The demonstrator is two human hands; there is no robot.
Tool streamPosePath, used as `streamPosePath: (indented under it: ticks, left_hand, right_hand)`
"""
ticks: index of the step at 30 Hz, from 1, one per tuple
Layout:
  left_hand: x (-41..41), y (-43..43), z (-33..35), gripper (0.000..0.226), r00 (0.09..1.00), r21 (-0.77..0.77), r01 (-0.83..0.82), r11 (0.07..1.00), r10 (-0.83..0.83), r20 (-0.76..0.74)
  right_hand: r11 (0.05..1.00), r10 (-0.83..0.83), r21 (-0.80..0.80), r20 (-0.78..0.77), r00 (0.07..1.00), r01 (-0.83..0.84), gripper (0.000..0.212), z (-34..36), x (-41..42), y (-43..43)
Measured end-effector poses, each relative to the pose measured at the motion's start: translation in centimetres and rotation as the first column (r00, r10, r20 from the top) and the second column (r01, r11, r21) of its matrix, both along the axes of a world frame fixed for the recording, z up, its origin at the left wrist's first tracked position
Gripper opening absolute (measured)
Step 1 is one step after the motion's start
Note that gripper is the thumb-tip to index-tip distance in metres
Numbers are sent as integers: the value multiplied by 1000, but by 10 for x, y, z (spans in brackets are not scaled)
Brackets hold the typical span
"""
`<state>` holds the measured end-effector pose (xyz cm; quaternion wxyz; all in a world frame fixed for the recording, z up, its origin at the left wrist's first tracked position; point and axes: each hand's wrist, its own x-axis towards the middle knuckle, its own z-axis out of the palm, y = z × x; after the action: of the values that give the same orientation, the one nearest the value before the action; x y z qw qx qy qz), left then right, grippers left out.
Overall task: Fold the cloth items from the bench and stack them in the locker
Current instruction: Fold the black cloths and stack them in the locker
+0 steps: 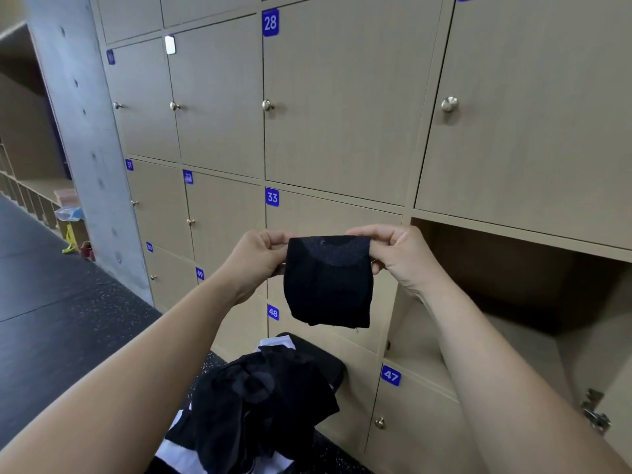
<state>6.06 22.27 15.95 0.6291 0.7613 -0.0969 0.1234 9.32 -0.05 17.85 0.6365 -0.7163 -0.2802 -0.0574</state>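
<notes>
A small black cloth (329, 285), folded over, hangs in the air in front of the lockers. My left hand (260, 253) pinches its upper left corner and my right hand (398, 253) pinches its upper right corner. Below my arms a heap of black and white cloth items (260, 401) lies on the dark bench (330, 362). The open locker (513, 285) stands to the right of the cloth, and nothing shows inside it.
Beige locker doors with blue number tags 28 (270, 22), 33 (272, 197), 48 and 47 fill the wall ahead. The open locker's door (612, 415) with its metal hinge hangs at the lower right. A grey concrete pillar (85, 148) stands at the left, dark floor beside it.
</notes>
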Motion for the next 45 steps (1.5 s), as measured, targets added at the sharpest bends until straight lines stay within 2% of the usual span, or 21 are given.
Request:
streamPosePath:
  ticks: [5,8,10,13,20,22,25,27,30,34,37,39,42,45]
  left_hand:
    - [1,-1,-7,21,1000,-108,-9,994,8,-12]
    - [1,-4,-10,31,990,-300,35,953,-75,-121]
    - [2,-7,-15,42,975,-353,49,934,-121,-185]
    - [2,-15,-25,42,980,-195,-9,981,-31,-199]
    - [9,-28,-32,27,998,-94,-14,995,8,-55]
    - [8,-37,-30,22,999,-37,30,999,-32,-29]
    - [11,-49,-31,20,993,16,113,993,-112,-24]
    - [14,-57,-32,27,988,17,153,988,-152,-27]
    - [20,-69,-39,32,984,-62,167,984,-170,-49]
    - [26,-81,-62,45,979,-202,95,975,-128,-160]
    - [30,-99,-83,64,960,-423,5,906,-122,-251]
    - [33,-118,-92,64,947,-522,-65,851,-113,-301]
    - [41,-145,-100,42,939,-541,-170,824,-30,-341]
    - [51,-166,-104,32,940,-476,-202,856,33,-340]
  right_hand:
    - [1000,-13,8,-52,999,13,30,-11,5,0]
    - [999,-41,22,-54,998,42,29,-17,6,2]
    - [998,-61,22,-55,997,63,29,-21,6,3]
    - [997,-73,5,-62,995,74,31,-27,7,5]
    - [991,-123,-69,-131,984,114,27,-25,5,-12]
    - [983,-81,-171,-122,989,60,25,-20,2,-15]
    - [917,-38,-399,-144,989,-23,19,-19,-1,-14]
    - [905,-50,-424,-135,990,-12,11,-25,0,-16]
    - [927,-83,-373,-107,991,37,11,-35,3,-24]
    - [972,-185,-165,-105,977,166,18,-50,6,-38]
    - [947,-311,25,-171,935,320,18,-66,11,-44]
    - [915,-364,98,-225,904,392,15,-77,14,-48]
    - [870,-456,83,-239,857,486,19,-95,18,-56]
    - [750,-661,-82,-104,743,656,35,-119,25,-68]
